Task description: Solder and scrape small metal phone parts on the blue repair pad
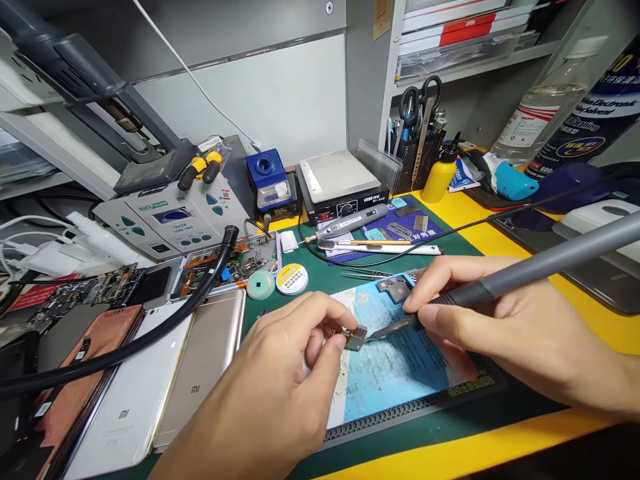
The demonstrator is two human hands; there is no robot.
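Pinching a small metal part [357, 338] above the blue sheet [385, 367], our left fingers [345, 333] meet the soldering iron [480, 287] our right fingers [417, 310] grip.

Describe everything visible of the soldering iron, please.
The soldering iron has a long, smooth, grey, plastic-looking handle, a darker ribbed stretch by the fingers, and a slim metal tip. The right hand grips it like a pen. It slants down from the picture's right edge toward the small metal part in the left hand; whether tip and part touch is unclear. Its rear end is out of view.
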